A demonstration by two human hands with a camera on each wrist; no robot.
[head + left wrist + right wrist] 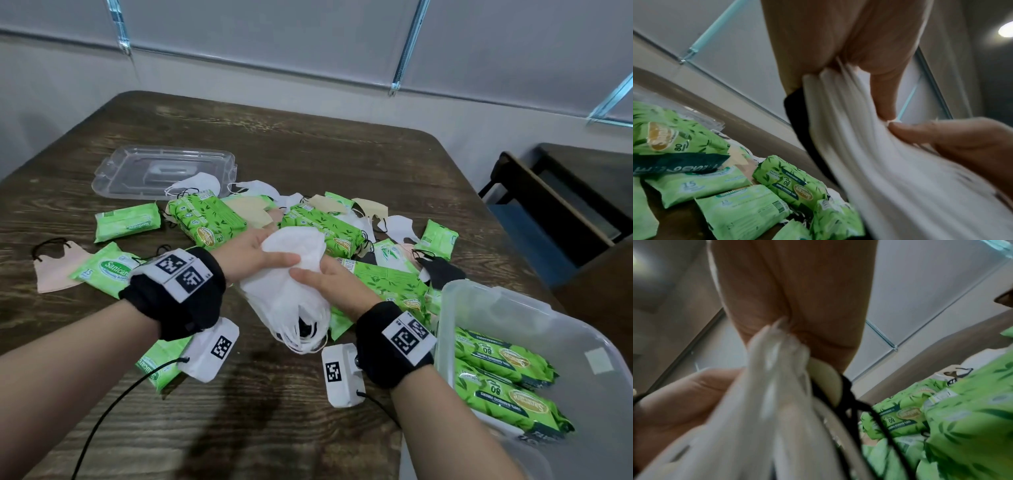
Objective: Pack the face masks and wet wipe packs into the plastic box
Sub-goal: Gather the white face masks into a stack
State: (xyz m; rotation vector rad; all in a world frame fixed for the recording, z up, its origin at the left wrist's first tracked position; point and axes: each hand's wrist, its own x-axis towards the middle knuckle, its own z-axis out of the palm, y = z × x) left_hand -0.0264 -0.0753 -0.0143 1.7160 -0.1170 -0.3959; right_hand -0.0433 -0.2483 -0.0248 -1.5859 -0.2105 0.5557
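Both hands hold a thick stack of white face masks (291, 284) above the table's middle. My left hand (260, 253) grips its far end, thumb on top; my right hand (322, 284) grips its near right side. The wrist views show the white mask stack (890, 170) (777, 402) pinched between fingers and thumb, a black mask among the white ones. The clear plastic box (455, 308) stands at the front right with two large green wet wipe packs (503, 363) inside. More green wet wipe packs (205, 219) and loose masks (397, 226) lie scattered beyond the hands.
The box's clear lid (164, 174) lies at the back left. A pink mask (54, 267) and small wipe packs (126, 222) lie on the left of the wooden table (308, 144). Dark furniture (565, 205) stands to the right.
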